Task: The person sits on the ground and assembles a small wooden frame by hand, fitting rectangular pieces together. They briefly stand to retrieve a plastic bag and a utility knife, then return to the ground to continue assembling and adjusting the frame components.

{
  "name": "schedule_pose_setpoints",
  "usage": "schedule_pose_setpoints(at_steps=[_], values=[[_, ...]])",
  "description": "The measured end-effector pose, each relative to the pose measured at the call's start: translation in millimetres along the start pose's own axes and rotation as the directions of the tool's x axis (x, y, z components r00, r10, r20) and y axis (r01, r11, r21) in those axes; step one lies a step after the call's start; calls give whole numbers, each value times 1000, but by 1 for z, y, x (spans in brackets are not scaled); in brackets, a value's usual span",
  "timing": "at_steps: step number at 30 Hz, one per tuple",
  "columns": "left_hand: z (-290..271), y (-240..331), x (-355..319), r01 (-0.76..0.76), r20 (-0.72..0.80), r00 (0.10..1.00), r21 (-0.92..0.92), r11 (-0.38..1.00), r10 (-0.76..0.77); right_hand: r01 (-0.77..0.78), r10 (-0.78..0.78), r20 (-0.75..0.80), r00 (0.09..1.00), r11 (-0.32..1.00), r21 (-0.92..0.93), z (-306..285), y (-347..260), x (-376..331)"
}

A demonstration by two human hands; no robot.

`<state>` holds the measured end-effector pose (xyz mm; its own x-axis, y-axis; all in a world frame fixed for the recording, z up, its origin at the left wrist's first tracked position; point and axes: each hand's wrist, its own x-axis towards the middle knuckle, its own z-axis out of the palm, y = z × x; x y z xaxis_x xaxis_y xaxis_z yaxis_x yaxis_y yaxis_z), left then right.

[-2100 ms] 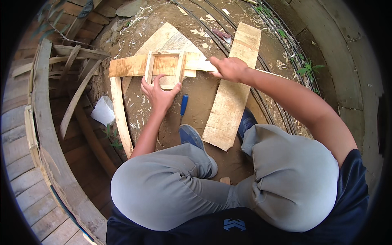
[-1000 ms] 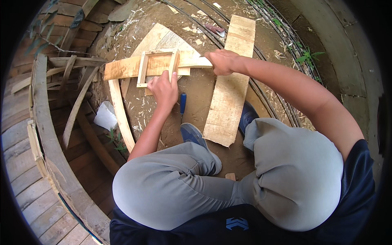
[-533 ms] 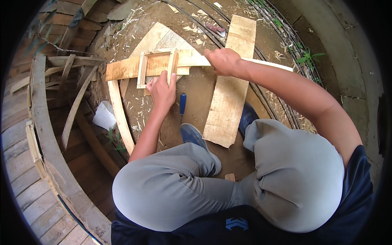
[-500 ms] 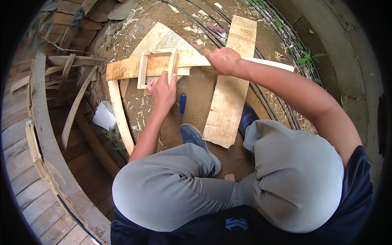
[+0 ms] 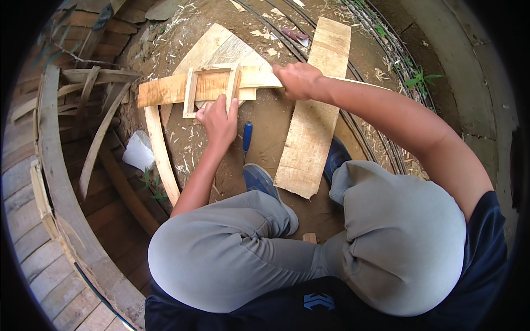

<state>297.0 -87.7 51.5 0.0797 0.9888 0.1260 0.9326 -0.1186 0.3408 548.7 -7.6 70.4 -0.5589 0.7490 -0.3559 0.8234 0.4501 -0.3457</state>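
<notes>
A small rectangular wooden frame (image 5: 190, 94) sits around a long narrow board (image 5: 161, 91), which runs crosswise in front of me. My left hand (image 5: 220, 122) is closed on the frame's near right corner, its thumb along the right-hand bar; some fingers are hidden. To the right of the frame, my right hand (image 5: 298, 81) has its fingers wrapped round the same board. The board's far right end shows past my right forearm. Beneath the board and frame lie wide pale wooden pieces (image 5: 207, 48) on the ground.
A broad plank (image 5: 307, 149) lies under my right forearm, between my shoes. Near my left shoe (image 5: 264, 185) is a blue-handled tool (image 5: 247, 135). Dark cables (image 5: 361, 135) run along the right. At left are a curved timber edge (image 5: 61, 149), a white block (image 5: 139, 151) and a sunken area.
The view has shifted slightly. Both hands keep their hold on the frame and board, with hardly any visible movement.
</notes>
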Motion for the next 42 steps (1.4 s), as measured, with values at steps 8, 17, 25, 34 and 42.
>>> schedule_pose_setpoints(at_steps=[8, 17, 25, 34, 42], values=[[1, 7, 5, 5, -54, 999, 9, 1000, -5, -17, 9, 95, 995, 996, 84, -4, 8, 10], [-7, 11, 15, 29, -19, 999, 53, 998, -28, 24, -42, 84, 996, 979, 202, 11, 28, 26], [-23, 21, 23, 56, 88, 994, 98, 994, -65, 19, -46, 120, 992, 975, 221, 7, 34, 27], [0, 12, -7, 61, -10, 998, 2, 998, -61, -28, 26, -96, 995, 999, -22, 7, 0, -5], [7, 17, -9, 62, -2, 998, -21, 998, -62, -96, 97, -74, 993, 995, 21, 12, 2, -2]])
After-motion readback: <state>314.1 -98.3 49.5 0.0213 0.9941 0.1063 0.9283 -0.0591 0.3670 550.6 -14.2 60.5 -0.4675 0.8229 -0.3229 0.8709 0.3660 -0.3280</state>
